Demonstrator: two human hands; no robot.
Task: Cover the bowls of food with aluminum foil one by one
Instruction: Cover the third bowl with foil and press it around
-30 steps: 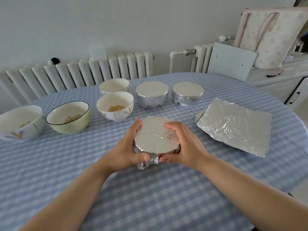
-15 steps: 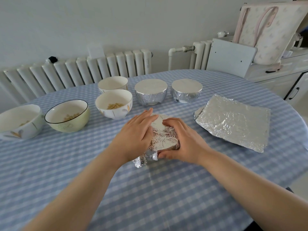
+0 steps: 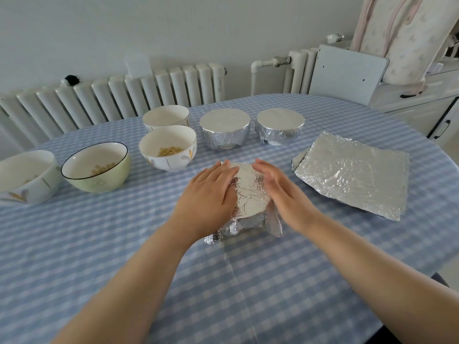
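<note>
A foil-covered bowl [image 3: 248, 197] stands in the middle of the table, its foil hanging loose at the near side. My left hand [image 3: 211, 192] lies flat on the bowl's left side with straight fingers. My right hand [image 3: 278, 187] is at the bowl's right side, fingers straight, slightly blurred. Two more foil-covered bowls [image 3: 224, 130] [image 3: 280, 125] stand behind. Uncovered bowls with food: a white one [image 3: 168, 148], a green one [image 3: 96, 167], a white one at far left [image 3: 24, 177], and another white one [image 3: 166, 117] at the back.
A stack of foil sheets [image 3: 352, 172] lies to the right on the blue checked tablecloth [image 3: 124, 244]. Radiators [image 3: 124, 95] line the wall behind the table. A white cabinet with a bag [image 3: 402, 38] stands at the right.
Both hands gripped the bowl's sides a second ago. The left hand then moved over the top, and now both hands have opened flat, the right one letting go of the bowl's side.
</note>
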